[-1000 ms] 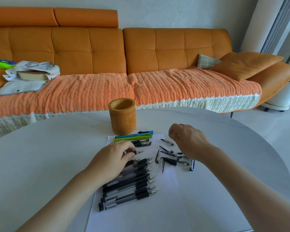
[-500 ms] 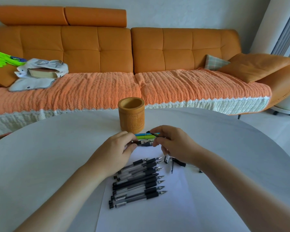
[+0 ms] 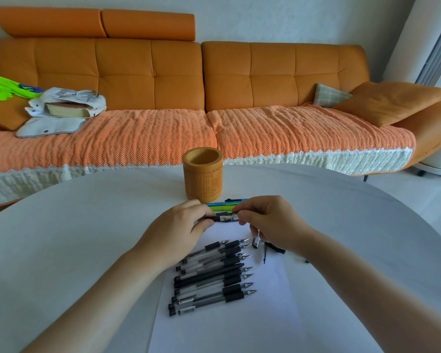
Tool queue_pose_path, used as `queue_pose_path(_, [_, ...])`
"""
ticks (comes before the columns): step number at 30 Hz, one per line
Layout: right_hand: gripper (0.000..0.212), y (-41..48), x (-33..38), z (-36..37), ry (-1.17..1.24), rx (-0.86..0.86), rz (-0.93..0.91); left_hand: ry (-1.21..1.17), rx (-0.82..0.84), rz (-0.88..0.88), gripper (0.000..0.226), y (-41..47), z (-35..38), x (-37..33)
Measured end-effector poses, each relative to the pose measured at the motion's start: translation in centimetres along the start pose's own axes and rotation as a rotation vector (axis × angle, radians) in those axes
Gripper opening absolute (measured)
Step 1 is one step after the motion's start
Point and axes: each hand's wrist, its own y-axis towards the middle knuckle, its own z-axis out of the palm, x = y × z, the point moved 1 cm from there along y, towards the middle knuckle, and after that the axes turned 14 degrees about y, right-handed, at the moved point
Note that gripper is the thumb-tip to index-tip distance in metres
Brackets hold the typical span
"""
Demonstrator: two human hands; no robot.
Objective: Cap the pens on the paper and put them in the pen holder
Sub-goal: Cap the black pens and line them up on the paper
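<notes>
- My left grip (image 3: 181, 225) is clenched round the barrel of one black pen (image 3: 225, 218), with thumb and fingers curled over it.
- My right grip (image 3: 270, 222) pinches the same pen at its tip end, where I judge the cap is going on. My fingers hide the join, so I cannot tell whether it has seated.
- The pen is off the paper (image 3: 227, 327) and roughly level. It is just in front of the pen holder (image 3: 203, 174), near the green and blue pens (image 3: 229, 204) lying at the holder's foot.
- The row of pens (image 3: 211, 273) lies on the paper closer to me, tips bare and pointing to my right. The loose caps (image 3: 257, 242) sit just beside those tips, partly under my right wrist.
- I expect each pen to be light, stiff and smooth-sided. The black sleeve near the tip looks the surest place to hold.
- A cap is small and likely to slip. I would pinch it by its sides and push straight along the barrel, since pushing it on askew could jam it or put ink on my fingers.
- The holder stands upright on the tabletop (image 3: 61, 225) with its mouth open and nothing poking out of it. I judge the task barely begun.
</notes>
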Motion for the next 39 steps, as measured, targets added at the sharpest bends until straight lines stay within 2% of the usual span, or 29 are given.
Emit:
queue_pose_path(8, [0.016,-0.3,-0.4,1.4,0.010,0.054,-0.015,-0.049,0.053,-0.008,0.013,-0.1,0.3,-0.8])
queue_pose_path(13, [0.027,-0.4,-0.2,1.1,-0.038,0.062,-0.045,-0.123,0.104,-0.119,0.020,-0.2,-0.1,-0.6])
queue_pose_path(16, [0.030,-0.4,-0.2,1.1,0.000,0.032,-0.080,-0.133,0.052,-0.149,0.014,-0.2,-0.5,-0.6])
queue_pose_path(21, [0.012,-0.8,-0.4,1.6,0.038,0.035,-0.079,-0.151,-0.064,-0.133,0.011,-0.5,-1.2,-0.3])
queue_pose_path(27, [0.014,-1.5,-0.1,1.8,0.097,0.037,-0.085,-0.159,-0.128,-0.053,0.012,-0.6,-1.2,-0.5])
queue_pose_path(32, [0.025,-1.3,-0.2,1.7,0.067,0.084,-0.013,-0.124,-0.053,-0.031,0.011,-0.4,-1.5,-1.0])
queue_pose_path(36, [0.012,-0.6,-0.1,1.1,-0.005,0.046,-0.087,-0.120,0.072,-0.046,0.010,-0.2,-1.0,-0.6])
queue_pose_path(39, [0.012,-0.4,-0.2,0.9,-0.075,0.033,-0.143,-0.080,0.075,-0.023,0.016,-0.2,-0.7,-0.2])
